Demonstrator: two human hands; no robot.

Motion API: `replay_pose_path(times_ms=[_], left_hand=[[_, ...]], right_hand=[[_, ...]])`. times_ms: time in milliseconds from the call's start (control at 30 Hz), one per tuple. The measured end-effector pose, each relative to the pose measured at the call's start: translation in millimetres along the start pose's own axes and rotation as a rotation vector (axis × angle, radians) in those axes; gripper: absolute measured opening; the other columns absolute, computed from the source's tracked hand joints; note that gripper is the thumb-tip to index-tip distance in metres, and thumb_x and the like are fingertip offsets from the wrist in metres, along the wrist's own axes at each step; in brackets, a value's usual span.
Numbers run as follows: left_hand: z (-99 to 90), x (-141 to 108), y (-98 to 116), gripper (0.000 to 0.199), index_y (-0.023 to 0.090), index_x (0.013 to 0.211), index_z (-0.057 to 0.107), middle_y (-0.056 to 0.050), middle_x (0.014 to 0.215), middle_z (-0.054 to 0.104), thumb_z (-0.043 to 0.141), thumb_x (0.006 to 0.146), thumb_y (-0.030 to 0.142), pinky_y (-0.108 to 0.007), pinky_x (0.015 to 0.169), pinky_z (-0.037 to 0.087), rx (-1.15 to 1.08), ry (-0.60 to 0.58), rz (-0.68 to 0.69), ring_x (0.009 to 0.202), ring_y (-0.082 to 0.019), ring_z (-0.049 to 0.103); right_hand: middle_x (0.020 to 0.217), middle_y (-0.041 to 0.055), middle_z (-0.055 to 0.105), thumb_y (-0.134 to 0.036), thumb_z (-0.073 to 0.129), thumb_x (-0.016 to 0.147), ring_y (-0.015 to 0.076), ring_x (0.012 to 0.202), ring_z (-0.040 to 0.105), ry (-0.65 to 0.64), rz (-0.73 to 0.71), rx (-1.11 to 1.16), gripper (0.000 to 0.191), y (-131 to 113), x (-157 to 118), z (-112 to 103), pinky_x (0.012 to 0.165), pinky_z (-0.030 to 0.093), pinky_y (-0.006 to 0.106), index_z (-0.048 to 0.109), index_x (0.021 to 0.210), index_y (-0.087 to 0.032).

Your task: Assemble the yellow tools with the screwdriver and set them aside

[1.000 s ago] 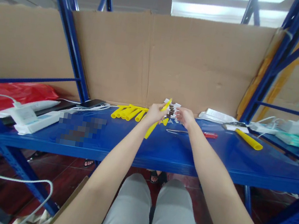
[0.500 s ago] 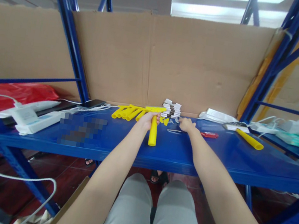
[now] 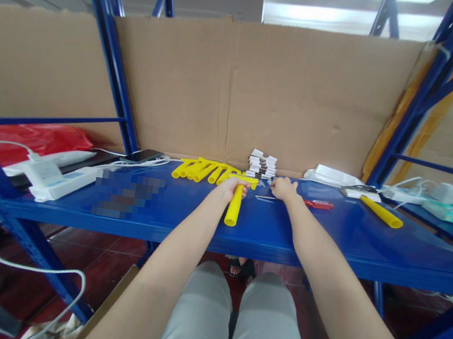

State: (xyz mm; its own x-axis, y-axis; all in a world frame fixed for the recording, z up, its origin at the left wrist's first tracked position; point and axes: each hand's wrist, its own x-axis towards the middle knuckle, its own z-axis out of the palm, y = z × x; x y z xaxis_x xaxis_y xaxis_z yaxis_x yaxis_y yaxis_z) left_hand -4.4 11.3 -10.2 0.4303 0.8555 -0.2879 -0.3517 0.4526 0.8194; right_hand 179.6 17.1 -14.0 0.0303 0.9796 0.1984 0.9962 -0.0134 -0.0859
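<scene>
My left hand (image 3: 230, 186) is closed round a yellow T-shaped handle (image 3: 233, 208), its round grip pointing toward me and its crosspiece at the far end. Just right of it, my right hand (image 3: 283, 189) reaches down to a scatter of small metal pieces, probably screws (image 3: 264, 183), with its fingertips pinched together. Whatever those fingertips hold is too small to make out. Several more yellow handles (image 3: 204, 172) lie in a row behind my left hand. Beyond the small pieces stands a stack of white packets with brown bands (image 3: 262, 165).
A screwdriver with a red handle (image 3: 319, 205) lies under my right forearm. Farther right are a yellow-handled tool (image 3: 382, 212) and a white packet (image 3: 332, 176). A white power strip (image 3: 65, 184) with cables sits at the left. Cardboard (image 3: 306, 102) walls off the blue shelf's (image 3: 339, 244) back.
My left hand has lowered the yellow handle slightly toward me, and its crosspiece has shifted right. My right hand stays at the small metal pieces, with its fingers drawn closer together.
</scene>
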Motion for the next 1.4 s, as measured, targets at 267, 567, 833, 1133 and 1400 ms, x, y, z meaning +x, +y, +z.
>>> replay_pose_path(times_ms=[267,567,833,1133,1400], left_hand=[[6.2,-5,-3,0.019,0.012,0.069,0.056,0.0,0.051,0.051,0.046,0.077,-0.003,-0.016,0.037,0.035,0.27,0.112,0.006,0.037,-0.007,0.041],[-6.3,8,-3,0.021,0.013,0.066,0.057,-0.002,0.05,0.053,0.049,0.079,-0.001,-0.018,0.04,0.034,0.236,0.049,0.002,0.039,-0.008,0.043],[0.1,1,-5,0.021,0.012,0.071,0.06,-0.001,0.051,0.052,0.046,0.082,0.001,-0.019,0.043,0.036,0.3,0.101,0.022,0.041,-0.009,0.043],[8.0,-8,-3,0.022,0.012,0.067,0.056,0.0,0.048,0.051,0.047,0.083,0.0,-0.016,0.037,0.035,0.312,0.098,0.019,0.036,-0.007,0.042],[3.9,-5,-3,0.019,0.011,0.065,0.056,-0.001,0.049,0.051,0.054,0.079,-0.001,-0.017,0.036,0.036,0.272,0.048,0.001,0.037,-0.007,0.043]], right_hand=[[0.121,0.014,0.066,-0.014,0.047,0.088,0.0287,0.122,0.05,-0.005,0.022,-0.006,0.033,-3,2,1,0.101,0.036,0.049,0.069,0.112,-0.019],[0.118,0.0175,0.067,-0.013,0.059,0.082,0.0292,0.115,0.059,0.022,0.046,0.215,0.028,2,12,11,0.096,0.043,0.037,0.068,0.108,-0.015],[0.074,0.0056,0.071,0.001,0.05,0.073,0.0147,0.072,0.064,0.118,-0.131,0.703,0.021,-9,13,-1,0.074,0.049,0.024,0.061,0.064,-0.014],[0.057,-0.004,0.06,-0.005,0.064,0.067,0.0101,0.058,0.054,-0.001,-0.269,1.072,0.013,-21,7,-3,0.069,0.048,0.025,0.059,0.062,-0.016],[0.053,-0.0041,0.057,-0.011,0.067,0.064,0.0117,0.06,0.054,0.002,-0.264,1.092,0.011,-23,10,-1,0.068,0.048,0.025,0.059,0.058,-0.017]])
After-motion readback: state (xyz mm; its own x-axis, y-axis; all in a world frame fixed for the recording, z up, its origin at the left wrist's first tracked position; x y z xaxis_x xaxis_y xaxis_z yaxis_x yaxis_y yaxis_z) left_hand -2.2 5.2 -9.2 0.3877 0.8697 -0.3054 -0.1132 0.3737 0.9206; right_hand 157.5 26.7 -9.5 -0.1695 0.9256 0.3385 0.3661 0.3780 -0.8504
